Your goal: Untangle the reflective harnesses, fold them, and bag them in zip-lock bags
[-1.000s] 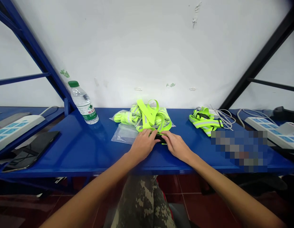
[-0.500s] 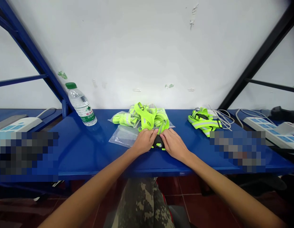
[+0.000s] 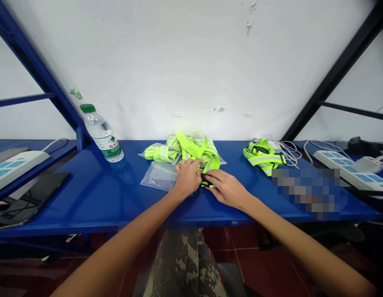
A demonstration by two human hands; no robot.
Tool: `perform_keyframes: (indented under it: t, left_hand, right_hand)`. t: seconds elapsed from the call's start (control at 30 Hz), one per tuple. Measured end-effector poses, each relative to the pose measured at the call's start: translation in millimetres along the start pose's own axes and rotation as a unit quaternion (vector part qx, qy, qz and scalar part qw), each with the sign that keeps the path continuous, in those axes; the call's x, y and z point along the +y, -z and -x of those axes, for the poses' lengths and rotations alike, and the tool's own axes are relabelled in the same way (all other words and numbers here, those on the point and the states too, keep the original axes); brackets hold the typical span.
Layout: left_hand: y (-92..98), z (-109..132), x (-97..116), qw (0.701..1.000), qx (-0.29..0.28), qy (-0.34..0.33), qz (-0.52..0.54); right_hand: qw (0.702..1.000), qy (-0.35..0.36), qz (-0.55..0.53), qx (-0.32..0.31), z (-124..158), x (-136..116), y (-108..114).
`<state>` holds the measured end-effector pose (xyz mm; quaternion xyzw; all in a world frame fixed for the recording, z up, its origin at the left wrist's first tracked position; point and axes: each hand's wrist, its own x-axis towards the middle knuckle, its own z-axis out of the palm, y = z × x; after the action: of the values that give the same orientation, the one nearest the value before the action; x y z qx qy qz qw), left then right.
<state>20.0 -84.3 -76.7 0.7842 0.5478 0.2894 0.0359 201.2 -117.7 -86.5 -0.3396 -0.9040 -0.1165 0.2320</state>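
A neon-yellow reflective strap vest (image 3: 212, 160) with grey stripes lies bunched at the middle of the blue table. My left hand (image 3: 188, 177) is closed on its near straps, fingers bent over them. On the other side, my right hand (image 3: 227, 187) pinches the same vest beside a black part (image 3: 205, 180), mostly covered by fingers. Behind the hands, loops of the straps stand up over more yellow bundles in clear bags (image 3: 162, 153). A flat clear plastic bag (image 3: 158, 176) lies just left of my left hand.
Another yellow strap vest (image 3: 263, 158) lies folded to the right near white cables (image 3: 292, 152). A water bottle (image 3: 104, 136) with a green cap stands at the left. Power strips (image 3: 348, 167) flank the table; a dark phone-like slab (image 3: 32, 198) lies far left.
The fingers have shifted over the near straps, covering more of the black part. Strap loops behind the hands have changed shape. The view has moved slightly.
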Motion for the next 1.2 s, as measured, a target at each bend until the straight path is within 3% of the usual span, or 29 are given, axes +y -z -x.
perform_keyframes:
  t: [0.13,0.2,0.4,0.63,0.77,0.87,0.97,1.07,1.2]
  left_hand:
    - [7.0,6.7,4.1,0.994,0.078,-0.026,-0.077]
    - [10.8,11.9,3.2,0.989,0.087,-0.061,-0.106]
    - [11.3,19.7,-0.3,0.984,0.036,-0.123,-0.126]
    - [10.9,0.3,-0.7,0.998,-0.012,-0.053,-0.04]
    - [16.5,-10.8,-2.9,0.996,-0.075,-0.042,0.021]
    - [21.0,-16.8,-2.2,0.991,-0.116,-0.043,0.044]
    - [23.9,-19.4,0.3,0.988,-0.137,-0.056,0.041]
    - [24.7,-17.8,3.5,0.986,-0.124,-0.1,0.046]
    - [23.3,-9.3,10.8,0.986,-0.071,-0.146,-0.043]
  right_hand:
    - [1.0,-0.003,-0.001,-0.006,-2.7,-0.7,0.1]
    - [1.0,-0.018,-0.025,0.002,-3.4,0.0,-0.4]
    - [0.99,-0.082,-0.118,0.011,-5.6,6.8,-5.1]
    - [0.96,-0.178,-0.211,0.042,-12.8,6.3,-5.1]
    - [0.952,-0.199,-0.227,0.057,-15.6,7.3,-6.9]
    - [0.953,-0.203,-0.214,0.075,-17.1,6.6,-8.8]
    - [0.967,-0.203,-0.128,0.083,-17.9,4.2,-10.8]
    - [0.975,-0.207,-0.037,0.07,-17.2,3.7,-13.2]
    - [0.974,-0.214,-0.052,0.057,-16.8,9.5,-16.3]
